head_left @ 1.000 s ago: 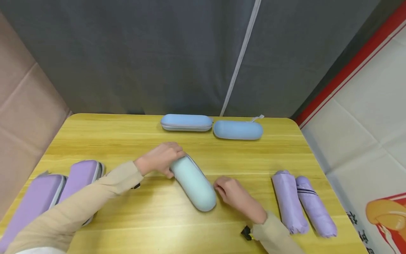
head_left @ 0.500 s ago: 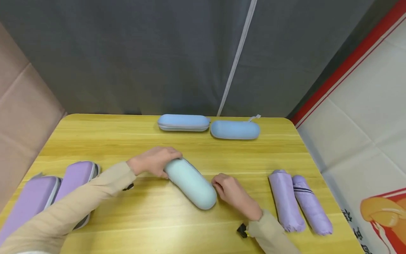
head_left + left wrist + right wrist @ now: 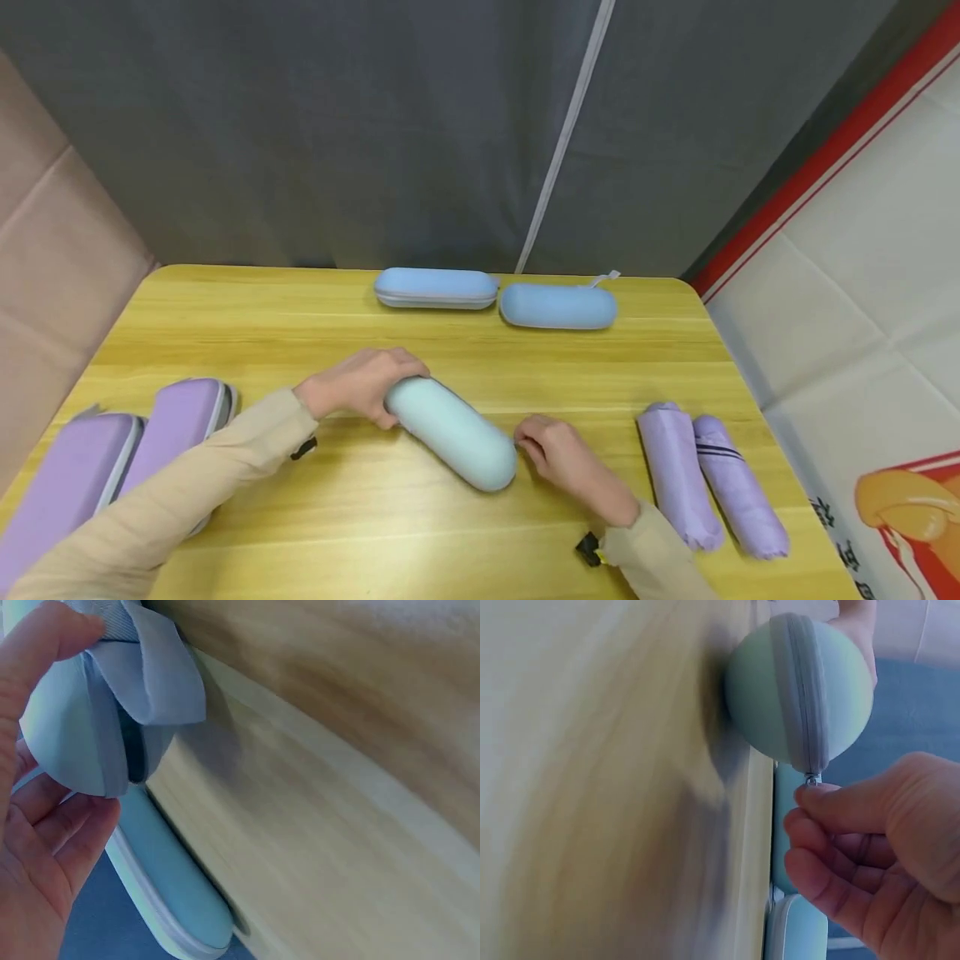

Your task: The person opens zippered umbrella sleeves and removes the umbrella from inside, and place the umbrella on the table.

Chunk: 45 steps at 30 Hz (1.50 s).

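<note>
A mint-green zippered hard case lies slantwise between my hands, over the middle of the table. At its far-left end my left hand grips it, thumb on the fabric strap and fingers round the shell in the left wrist view. A dark gap in the zipper seam shows beside that strap. The thumb and forefinger of my right hand pinch the small metal zipper pull at the case's near-right end. There the grey zipper runs over the rounded tip with its teeth together.
Two blue cases, one on the left and one on the right, lie along the wooden table's back edge. Purple cases sit at the left, partly behind my sleeve. Two purple folded umbrellas lie at the right.
The mint-green case has turned to lie flatter across the view, its left end drawn leftward and nearer. The right hand has moved slightly right, still at the case's near end.
</note>
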Each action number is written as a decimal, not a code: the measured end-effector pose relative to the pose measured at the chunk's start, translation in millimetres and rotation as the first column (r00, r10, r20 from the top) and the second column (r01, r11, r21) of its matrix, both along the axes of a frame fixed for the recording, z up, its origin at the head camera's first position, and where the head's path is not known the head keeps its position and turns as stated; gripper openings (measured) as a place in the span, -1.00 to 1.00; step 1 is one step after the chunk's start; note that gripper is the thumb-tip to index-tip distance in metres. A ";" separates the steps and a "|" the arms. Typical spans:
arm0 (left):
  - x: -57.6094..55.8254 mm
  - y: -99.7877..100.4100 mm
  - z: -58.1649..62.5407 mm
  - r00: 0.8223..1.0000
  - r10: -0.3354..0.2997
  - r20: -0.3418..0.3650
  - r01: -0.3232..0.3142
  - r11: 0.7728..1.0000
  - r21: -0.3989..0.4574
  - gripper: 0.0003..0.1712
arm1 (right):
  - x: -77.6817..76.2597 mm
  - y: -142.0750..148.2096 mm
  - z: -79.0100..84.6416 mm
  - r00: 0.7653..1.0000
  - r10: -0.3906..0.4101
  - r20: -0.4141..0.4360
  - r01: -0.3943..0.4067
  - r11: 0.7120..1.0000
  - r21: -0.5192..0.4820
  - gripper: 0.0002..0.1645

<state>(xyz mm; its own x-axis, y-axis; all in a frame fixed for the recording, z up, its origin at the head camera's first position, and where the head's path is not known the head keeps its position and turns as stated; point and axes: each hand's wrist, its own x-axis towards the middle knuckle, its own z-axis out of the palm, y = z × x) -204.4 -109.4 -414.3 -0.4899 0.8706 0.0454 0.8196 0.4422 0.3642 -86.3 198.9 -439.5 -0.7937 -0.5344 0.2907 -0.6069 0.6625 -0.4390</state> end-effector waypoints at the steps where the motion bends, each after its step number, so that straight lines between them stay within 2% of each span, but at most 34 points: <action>1: 0.3 -0.7 -0.6 1.000 0.004 -0.002 -0.004 1.000 0.007 -0.25 | 2.0 2.4 0.1 1.000 -0.005 0.005 0.005 1.000 -0.003 -0.88; 7: 7.6 -4.5 -4.1 0.997 0.075 -0.031 -0.073 0.996 0.057 -0.27 | 10.8 11.3 0.2 0.998 -0.060 0.010 0.060 0.998 -0.013 -0.90; 14: 21.4 -5.7 -6.8 0.981 0.184 -0.063 -0.177 0.979 0.106 -0.28 | 14.6 9.6 -0.8 0.993 -0.118 0.026 0.119 0.992 -0.030 -0.89; 18: 27.2 -6.9 -11.0 0.966 0.253 -0.051 -0.242 0.958 0.154 -0.26 | 14.7 6.0 -1.7 0.988 -0.153 0.035 0.155 0.985 -0.070 -0.89; 26: 36.3 -8.5 -22.7 0.929 0.370 0.012 -0.362 0.902 0.234 -0.22 | 12.2 -7.9 1.5 0.969 -0.240 0.063 0.246 0.964 -0.104 -0.85; 33: 42.7 -8.9 -28.3 0.912 0.410 0.029 -0.401 0.870 0.286 -0.23 | 11.4 -32.7 2.1 0.970 -0.237 0.045 0.241 0.965 -0.101 -0.86; 40: 44.6 -6.2 -28.8 0.910 0.413 0.031 -0.404 0.870 0.283 -0.22 | 10.0 -59.8 -0.5 0.980 -0.198 -0.030 0.195 0.976 -0.093 -0.84; 45: 45.7 -6.4 -29.2 0.910 0.413 0.039 -0.406 0.866 0.291 -0.23 | 8.7 -75.5 0.5 0.980 -0.193 -0.050 0.190 0.979 -0.072 -0.83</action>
<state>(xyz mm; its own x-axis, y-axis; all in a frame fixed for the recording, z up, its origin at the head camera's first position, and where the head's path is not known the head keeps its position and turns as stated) -158.7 -115.8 -443.5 -0.7953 0.5387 0.2780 0.5976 0.6196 0.5090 -77.6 123.5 -439.0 -0.8610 -0.3521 0.3672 -0.4963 0.7395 -0.4547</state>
